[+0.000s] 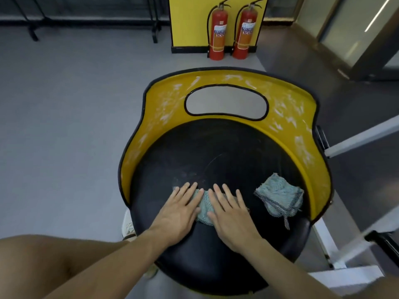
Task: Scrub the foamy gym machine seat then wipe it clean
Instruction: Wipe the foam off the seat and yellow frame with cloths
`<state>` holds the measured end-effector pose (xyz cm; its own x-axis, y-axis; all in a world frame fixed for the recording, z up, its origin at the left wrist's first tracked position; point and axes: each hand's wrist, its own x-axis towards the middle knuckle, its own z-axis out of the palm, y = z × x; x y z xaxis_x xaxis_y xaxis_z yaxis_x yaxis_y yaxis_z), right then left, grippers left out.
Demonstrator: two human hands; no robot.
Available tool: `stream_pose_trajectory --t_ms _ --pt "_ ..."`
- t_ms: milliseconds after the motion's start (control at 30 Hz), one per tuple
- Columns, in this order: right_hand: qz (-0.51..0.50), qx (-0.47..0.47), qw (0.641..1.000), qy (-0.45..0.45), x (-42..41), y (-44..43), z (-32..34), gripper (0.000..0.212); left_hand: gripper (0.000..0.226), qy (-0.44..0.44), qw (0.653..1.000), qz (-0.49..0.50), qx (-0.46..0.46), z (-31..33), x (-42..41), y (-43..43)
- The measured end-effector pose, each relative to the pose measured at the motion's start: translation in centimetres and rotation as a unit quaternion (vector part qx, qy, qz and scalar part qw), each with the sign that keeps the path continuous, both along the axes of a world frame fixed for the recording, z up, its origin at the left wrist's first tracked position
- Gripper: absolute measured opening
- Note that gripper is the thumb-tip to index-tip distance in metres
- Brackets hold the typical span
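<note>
The round black seat pad (216, 152) fills the middle of the view, ringed by a yellow back shell (164, 104) streaked with white foam. My left hand (179, 210) and my right hand (231, 214) lie flat, fingers straight, side by side on a pale green cloth (205, 205) pressed onto the front of the pad. Most of that cloth is hidden under my palms. A second pale green cloth (280, 195), folded, with a checked edge, lies loose on the pad's right side, untouched.
Two red fire extinguishers (218, 33) stand against a yellow pillar (192, 18) behind the seat. White machine frame bars (362, 134) run along the right. Grey floor (64, 104) spreads to the left, with black rack legs (32, 33) at the far wall.
</note>
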<state>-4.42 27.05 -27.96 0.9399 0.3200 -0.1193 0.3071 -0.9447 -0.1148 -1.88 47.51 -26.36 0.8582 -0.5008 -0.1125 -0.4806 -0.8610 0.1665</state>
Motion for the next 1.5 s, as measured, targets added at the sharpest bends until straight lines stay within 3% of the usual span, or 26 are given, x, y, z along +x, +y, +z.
stream_pose_trajectory --t_ms 367,567,733,967,1033,1167,1267,1333,1400,1500 --pt "-0.008 -0.022 0.999 -0.028 -2.1 -0.5 0.6 0.066 0.064 0.028 0.999 0.0 0.035 -0.1 -0.7 1.1" --pt "-0.031 -0.01 0.999 -0.017 -4.3 -0.7 0.0 0.064 0.076 0.026 0.999 0.032 0.006 0.4 -1.1 1.9" --pt "-0.052 0.015 0.998 0.01 -2.8 -1.6 1.1 0.081 0.07 0.012 0.999 0.031 0.022 0.6 -1.0 3.7" --pt "-0.172 0.051 0.982 -0.055 -0.1 -3.2 3.3 0.051 0.056 -0.037 0.997 0.068 -0.006 0.9 0.0 4.6" --pt "-0.183 0.102 0.978 -0.006 0.7 -2.6 4.9 0.048 0.061 -0.033 0.997 0.068 0.012 0.9 0.2 5.1" --pt "-0.182 0.295 0.932 0.105 1.5 1.5 7.6 0.044 0.072 -0.028 0.997 0.072 0.012 0.6 0.3 6.1" --pt "-0.125 0.408 0.89 0.157 0.9 5.8 7.4 0.044 0.062 -0.04 0.993 0.114 -0.003 0.4 0.3 7.2" --pt "-0.081 0.372 0.913 0.145 0.7 7.2 6.6 0.037 0.055 -0.034 0.992 0.124 0.005 0.1 0.1 7.8" --pt "0.001 0.214 0.975 0.063 0.7 7.3 4.7 0.045 0.059 -0.037 0.991 0.128 0.012 -0.2 0.0 8.1" --pt "0.082 0.027 0.996 -0.003 -0.3 6.6 1.5 0.065 0.062 -0.039 0.991 0.122 0.023 -0.7 -0.1 8.2"
